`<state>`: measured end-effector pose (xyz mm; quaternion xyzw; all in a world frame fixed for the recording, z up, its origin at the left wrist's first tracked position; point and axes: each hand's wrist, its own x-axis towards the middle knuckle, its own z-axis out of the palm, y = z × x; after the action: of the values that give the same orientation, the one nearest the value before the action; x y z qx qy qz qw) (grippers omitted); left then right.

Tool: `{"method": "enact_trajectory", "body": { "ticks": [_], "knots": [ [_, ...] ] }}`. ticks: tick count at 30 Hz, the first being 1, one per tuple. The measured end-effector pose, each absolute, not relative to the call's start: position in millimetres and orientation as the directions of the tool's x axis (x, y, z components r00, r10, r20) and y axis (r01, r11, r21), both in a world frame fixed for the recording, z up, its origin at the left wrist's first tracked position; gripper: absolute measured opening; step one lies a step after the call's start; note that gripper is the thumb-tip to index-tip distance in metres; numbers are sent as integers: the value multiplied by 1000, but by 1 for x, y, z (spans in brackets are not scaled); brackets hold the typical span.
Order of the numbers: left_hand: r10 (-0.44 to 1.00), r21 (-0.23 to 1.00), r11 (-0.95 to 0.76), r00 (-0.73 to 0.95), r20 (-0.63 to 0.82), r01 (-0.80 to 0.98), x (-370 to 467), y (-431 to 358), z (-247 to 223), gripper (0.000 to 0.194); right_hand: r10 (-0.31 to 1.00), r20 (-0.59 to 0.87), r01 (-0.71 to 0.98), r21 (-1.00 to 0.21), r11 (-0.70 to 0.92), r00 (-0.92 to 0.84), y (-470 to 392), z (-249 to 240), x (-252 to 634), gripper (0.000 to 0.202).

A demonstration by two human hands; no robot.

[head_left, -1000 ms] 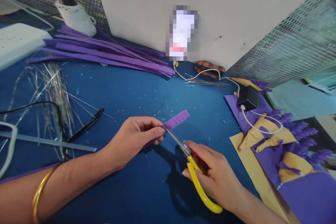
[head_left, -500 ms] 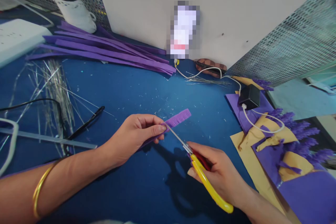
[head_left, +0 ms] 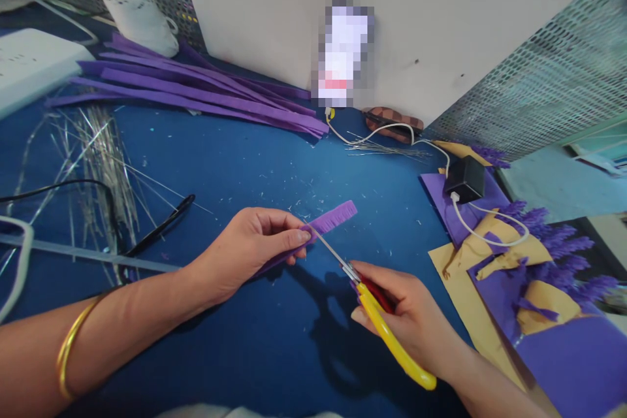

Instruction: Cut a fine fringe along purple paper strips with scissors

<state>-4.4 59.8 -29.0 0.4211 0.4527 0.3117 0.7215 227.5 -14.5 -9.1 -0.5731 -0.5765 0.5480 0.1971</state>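
Between thumb and fingers, my left hand point(head_left: 269, 240) pinches a narrow purple strip point(head_left: 335, 217). The strip's free end points right and carries a row of fine cuts along its lower edge. My right hand point(head_left: 409, 313) grips scissors point(head_left: 392, 339) with yellow and red handles. Their thin blades reach up and left to the strip, right beside my left thumb; the blades look nearly closed. Where the strip runs on beneath my left hand, it is partly hidden.
More purple strips point(head_left: 206, 95) lie at the back left, near a white mug point(head_left: 140, 19). Thin wires point(head_left: 105, 170) and a black cable are on the left. A phone point(head_left: 345, 52) leans at the back. Wrapped purple flowers point(head_left: 548, 241) and a black charger point(head_left: 465, 179) sit at the right.
Both hands stay almost in place, with the scissor blades still at the strip. The view has shifted very slightly.
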Motion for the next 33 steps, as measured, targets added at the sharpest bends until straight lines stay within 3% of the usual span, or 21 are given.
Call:
{"method": "enact_trajectory", "body": {
  "ticks": [4,8,33],
  "knots": [
    [842,894,444,367,-396,-54,-3,59,-27,16,915,-333,581,-801,-147,-227,-17,-11,231,47],
    [867,909,411,333,-370,-61,-3,59,-25,14,938,-275,634,-769,-82,-212,-21,-14,233,56],
    [878,916,396,319,-358,-63,-2,57,-27,14,949,-147,665,-743,81,-280,-23,-21,234,46]
  ]
}}
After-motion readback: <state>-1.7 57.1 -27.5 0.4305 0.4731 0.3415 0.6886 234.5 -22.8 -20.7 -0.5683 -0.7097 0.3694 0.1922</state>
